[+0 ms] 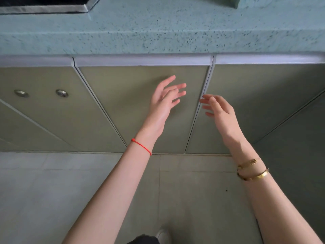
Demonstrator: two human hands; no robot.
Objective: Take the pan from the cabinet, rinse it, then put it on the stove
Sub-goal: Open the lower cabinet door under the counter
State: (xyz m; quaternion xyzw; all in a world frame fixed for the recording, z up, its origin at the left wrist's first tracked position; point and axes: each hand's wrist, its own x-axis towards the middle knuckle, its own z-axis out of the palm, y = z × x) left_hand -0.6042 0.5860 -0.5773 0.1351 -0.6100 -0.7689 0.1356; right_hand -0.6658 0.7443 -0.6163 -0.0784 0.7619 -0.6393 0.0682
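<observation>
Reaching forward from the bottom of the view, two bare forearms are seen above the tiled floor [70, 182], a red string bracelet [141, 145] on the left wrist and two gold bangles [253, 170] on the right. Beyond the wrists, the left hand [163, 103] is held palm inward with its fingers [179, 86] spread and empty, in front of the middle cabinet door [123, 95]. The right hand [219, 110] is held just beside it, its fingers [205, 101] loosely curled and apart, nothing pinched, their tips overlapping the vertical seam [202, 110] along that door's right edge.

That seam is judged to be what the coming move turns on: it runs lengthwise away from the floor toward the counter [158, 32], and the right hand is the nearer to it. Whether the door is actually touched cannot be told. All doors are closed, so the pan is not seen; it is presumed to lie behind one of them, beyond the fingertips. Farthest off, at the upper left, a dark edge of what may be the stove [44, 4] is set into the counter.
</observation>
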